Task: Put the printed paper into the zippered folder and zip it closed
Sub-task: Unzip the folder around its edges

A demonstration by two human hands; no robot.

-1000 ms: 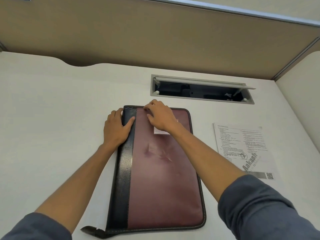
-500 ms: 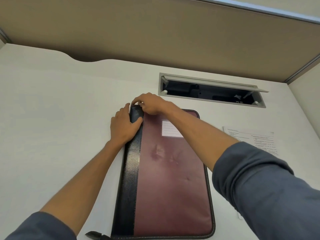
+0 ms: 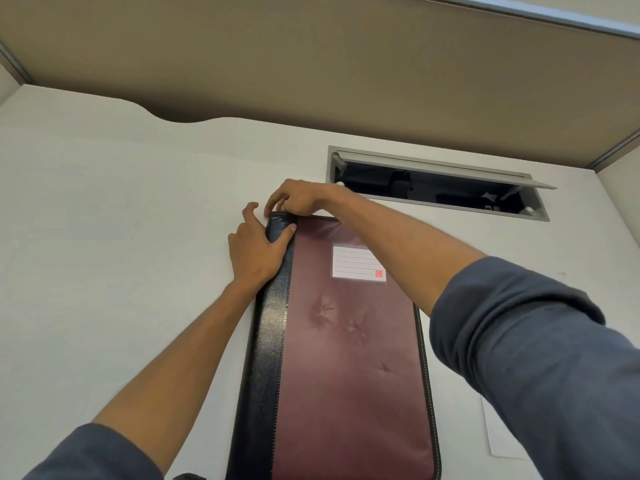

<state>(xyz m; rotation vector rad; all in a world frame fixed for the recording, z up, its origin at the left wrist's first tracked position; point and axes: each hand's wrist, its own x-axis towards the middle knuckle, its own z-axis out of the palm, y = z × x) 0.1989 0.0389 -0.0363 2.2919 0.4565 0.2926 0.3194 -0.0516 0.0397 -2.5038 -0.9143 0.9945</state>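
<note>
A maroon zippered folder with a black spine strip lies closed and flat on the white desk, with a white label card near its top. My left hand presses on the black spine at the far left corner, thumb on top. My right hand pinches at the folder's far edge near that corner; the zip pull is hidden under the fingers. The printed paper lies to the right of the folder, mostly hidden behind my right sleeve; only a white corner shows.
An open cable tray slot with a raised grey lid is set into the desk behind the folder. A tan partition wall runs along the back, and another partition stands at the far right.
My right hand has slid left along the folder's far edge to the spine corner. My left hand stays on the spine. The view has shifted, hiding most of the paper.
</note>
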